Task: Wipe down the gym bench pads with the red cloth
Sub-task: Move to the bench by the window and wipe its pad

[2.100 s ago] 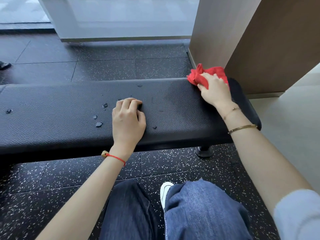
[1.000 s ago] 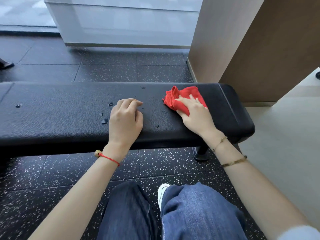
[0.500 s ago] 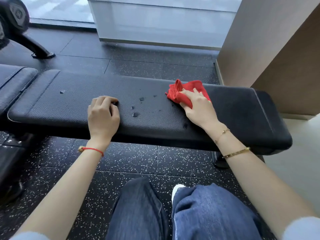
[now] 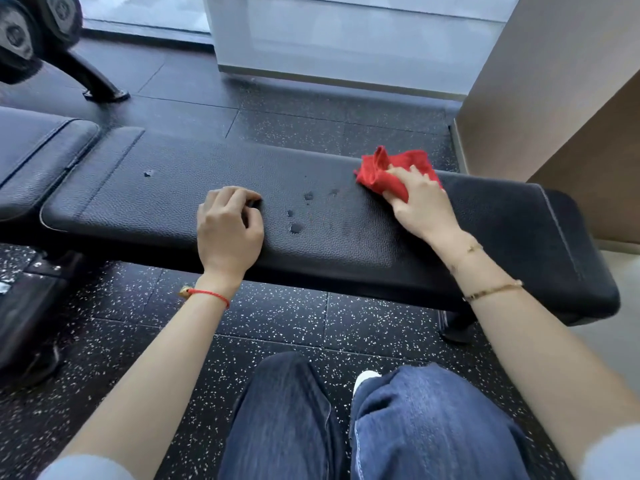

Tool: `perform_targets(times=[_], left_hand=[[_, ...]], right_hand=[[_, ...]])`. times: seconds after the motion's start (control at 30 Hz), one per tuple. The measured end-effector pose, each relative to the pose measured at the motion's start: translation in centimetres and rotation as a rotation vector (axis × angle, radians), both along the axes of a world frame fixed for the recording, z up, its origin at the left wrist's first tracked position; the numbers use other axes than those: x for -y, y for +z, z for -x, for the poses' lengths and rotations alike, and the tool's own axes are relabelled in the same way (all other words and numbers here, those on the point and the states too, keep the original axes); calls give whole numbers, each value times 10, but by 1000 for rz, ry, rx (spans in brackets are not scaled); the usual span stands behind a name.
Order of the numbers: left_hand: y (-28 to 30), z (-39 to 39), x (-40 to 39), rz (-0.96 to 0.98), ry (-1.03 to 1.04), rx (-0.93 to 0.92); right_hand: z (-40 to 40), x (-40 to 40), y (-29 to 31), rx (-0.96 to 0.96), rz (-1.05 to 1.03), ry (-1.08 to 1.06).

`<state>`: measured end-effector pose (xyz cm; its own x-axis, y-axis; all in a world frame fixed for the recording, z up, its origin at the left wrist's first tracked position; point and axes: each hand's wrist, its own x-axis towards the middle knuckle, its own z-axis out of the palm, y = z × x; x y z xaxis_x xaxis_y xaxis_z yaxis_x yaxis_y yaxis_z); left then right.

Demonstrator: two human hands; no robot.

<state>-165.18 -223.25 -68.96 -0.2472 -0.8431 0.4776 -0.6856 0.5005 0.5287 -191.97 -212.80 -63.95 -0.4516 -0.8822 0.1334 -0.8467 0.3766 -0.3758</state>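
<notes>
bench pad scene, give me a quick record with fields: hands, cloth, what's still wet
left hand: left hand rests on the bench pad, fingers curled, holding nothing
right hand: right hand presses the red cloth on the pad's far edge
wet spots: droplets lie between the hands; one more left of the left hand
second pad: adjoining pad at the left end

two bench pads (image 4: 346,202), one red cloth (image 4: 377,174)
</notes>
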Motion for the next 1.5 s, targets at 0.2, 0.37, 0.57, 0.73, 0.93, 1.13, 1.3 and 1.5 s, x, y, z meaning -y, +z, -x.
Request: perform_targets(times=[0.2, 0.37, 0.57, 0.73, 0.93, 1.13, 1.3, 1.5], left_hand=[[-1, -1, 1, 9, 2, -13], [1, -1, 1, 13, 17, -10], [2, 1, 0, -5, 55, -6], [1, 1, 0, -10, 71, -15], [1, 1, 7, -48, 68, 178], [2, 4, 8, -78, 89, 271], [-2, 3, 8, -65, 93, 258], [0, 3, 8, -48, 98, 263]], right_hand=[[-55, 19, -7, 14, 4, 306], [-36, -5, -7, 10, 37, 365], [-24, 50, 0, -11, -7, 171], [-62, 42, -5, -15, -10, 419], [-41, 5, -6, -9, 22, 446], [-47, 55, 0, 11, -3, 241], [-81, 38, -7, -6, 8, 515], [-50, 26, -5, -6, 1, 461]])
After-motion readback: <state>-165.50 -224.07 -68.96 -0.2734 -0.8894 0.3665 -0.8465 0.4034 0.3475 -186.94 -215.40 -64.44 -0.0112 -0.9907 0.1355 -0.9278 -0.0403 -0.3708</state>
